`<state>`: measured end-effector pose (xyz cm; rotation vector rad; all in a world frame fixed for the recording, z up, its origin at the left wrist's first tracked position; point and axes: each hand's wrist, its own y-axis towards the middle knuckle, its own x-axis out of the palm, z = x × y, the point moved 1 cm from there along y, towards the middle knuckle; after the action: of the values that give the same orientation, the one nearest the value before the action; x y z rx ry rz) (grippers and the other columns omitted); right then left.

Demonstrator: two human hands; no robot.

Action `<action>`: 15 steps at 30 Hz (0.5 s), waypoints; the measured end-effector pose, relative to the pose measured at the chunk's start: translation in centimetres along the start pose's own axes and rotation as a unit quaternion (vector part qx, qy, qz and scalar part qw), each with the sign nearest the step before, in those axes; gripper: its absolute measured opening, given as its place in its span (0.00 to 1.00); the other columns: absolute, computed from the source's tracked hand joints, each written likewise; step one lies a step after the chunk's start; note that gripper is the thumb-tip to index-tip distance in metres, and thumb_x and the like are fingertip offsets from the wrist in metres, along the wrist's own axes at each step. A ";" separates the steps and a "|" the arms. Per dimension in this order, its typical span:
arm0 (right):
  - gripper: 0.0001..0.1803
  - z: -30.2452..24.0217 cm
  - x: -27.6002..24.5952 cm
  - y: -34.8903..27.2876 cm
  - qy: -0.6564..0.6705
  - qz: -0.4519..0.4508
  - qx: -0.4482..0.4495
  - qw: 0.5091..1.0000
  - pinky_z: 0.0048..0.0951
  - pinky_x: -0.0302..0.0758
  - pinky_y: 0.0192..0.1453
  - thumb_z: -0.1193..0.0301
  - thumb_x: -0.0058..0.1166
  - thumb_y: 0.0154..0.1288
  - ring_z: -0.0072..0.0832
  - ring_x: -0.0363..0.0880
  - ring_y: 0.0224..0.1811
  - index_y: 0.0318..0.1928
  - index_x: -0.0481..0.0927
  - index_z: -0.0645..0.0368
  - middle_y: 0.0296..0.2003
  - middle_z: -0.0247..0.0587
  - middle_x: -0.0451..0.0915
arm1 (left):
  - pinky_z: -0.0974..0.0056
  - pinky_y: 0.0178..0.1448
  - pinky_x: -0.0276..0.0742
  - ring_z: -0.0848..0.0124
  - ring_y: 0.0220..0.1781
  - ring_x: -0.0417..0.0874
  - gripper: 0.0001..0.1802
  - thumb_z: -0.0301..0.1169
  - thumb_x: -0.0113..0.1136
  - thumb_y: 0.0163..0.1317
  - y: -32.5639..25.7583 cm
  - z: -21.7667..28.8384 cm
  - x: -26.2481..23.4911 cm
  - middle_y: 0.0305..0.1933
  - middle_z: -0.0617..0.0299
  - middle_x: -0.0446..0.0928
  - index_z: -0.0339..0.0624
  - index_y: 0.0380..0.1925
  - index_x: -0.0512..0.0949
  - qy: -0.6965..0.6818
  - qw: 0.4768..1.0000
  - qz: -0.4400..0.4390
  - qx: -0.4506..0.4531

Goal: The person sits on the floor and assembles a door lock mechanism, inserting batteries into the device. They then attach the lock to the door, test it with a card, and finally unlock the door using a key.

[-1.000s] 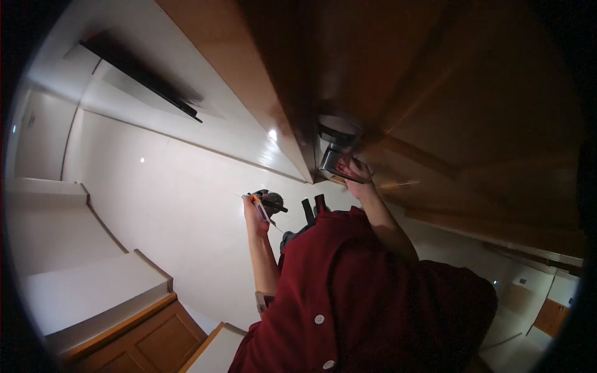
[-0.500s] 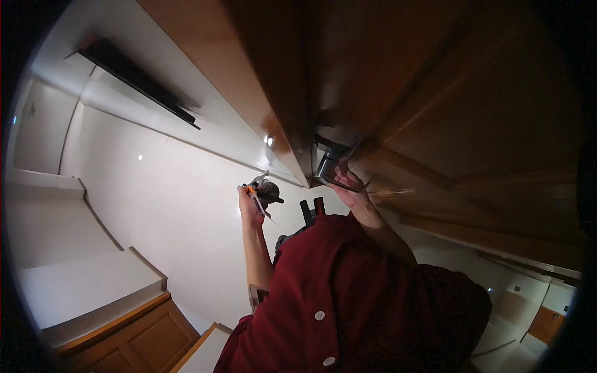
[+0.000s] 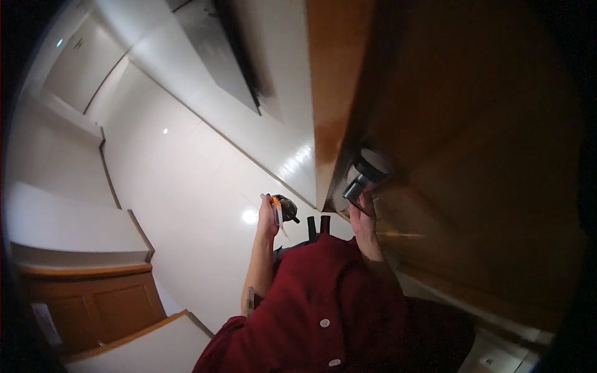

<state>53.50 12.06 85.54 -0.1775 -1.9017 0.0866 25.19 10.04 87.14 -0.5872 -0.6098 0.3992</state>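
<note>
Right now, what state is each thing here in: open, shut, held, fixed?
Orange-and-clear tool: held in the left hand, which is closed.
Dark round object: by that hand; held or behind it, unclear.
Lever handle: right hand at it; pressed or not, cannot tell.
Brown door at right: open or shut, cannot tell.
Brown panelled door at lower left: looks shut.
Pale floor: shiny.

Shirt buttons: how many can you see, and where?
2: the upper button and the lower button, both white, on the front of the dark red shirt. More may be hidden in folds or below the picture's edge.
</note>
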 end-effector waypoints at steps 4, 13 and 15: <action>0.16 0.2 -1.2 -0.3 -0.038 0.000 -0.004 0.999 0.31 0.70 0.62 0.73 0.57 0.65 0.24 0.73 0.55 0.53 0.75 0.54 0.53 0.33 0.76 | 0.63 0.39 0.74 0.68 0.32 0.77 0.22 0.49 0.38 0.69 0.9 -1.1 -1.6 0.31 0.58 0.76 0.41 0.35 0.72 0.027 0.999 0.030 0.007; 0.21 0.9 -6.0 -0.4 0.068 0.018 0.022 0.997 0.31 0.68 0.64 0.76 0.60 0.60 0.24 0.73 0.55 0.55 0.74 0.53 0.51 0.32 0.77 | 0.58 0.42 0.79 0.64 0.34 0.80 0.26 0.51 0.35 0.70 -0.5 0.6 0.0 0.32 0.57 0.77 0.39 0.37 0.72 0.023 0.999 -0.017 0.014; 0.21 1.6 -6.8 0.2 0.044 0.035 -0.003 0.998 0.29 0.69 0.62 0.74 0.61 0.61 0.23 0.73 0.54 0.55 0.74 0.52 0.51 0.31 0.77 | 0.59 0.41 0.78 0.65 0.33 0.80 0.25 0.49 0.35 0.71 -0.3 0.6 -0.4 0.31 0.58 0.77 0.39 0.37 0.72 0.015 0.999 -0.029 0.015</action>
<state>54.14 11.15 78.68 -0.2486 -1.8078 0.1181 24.54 9.82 87.57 -0.5444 -0.5905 0.3433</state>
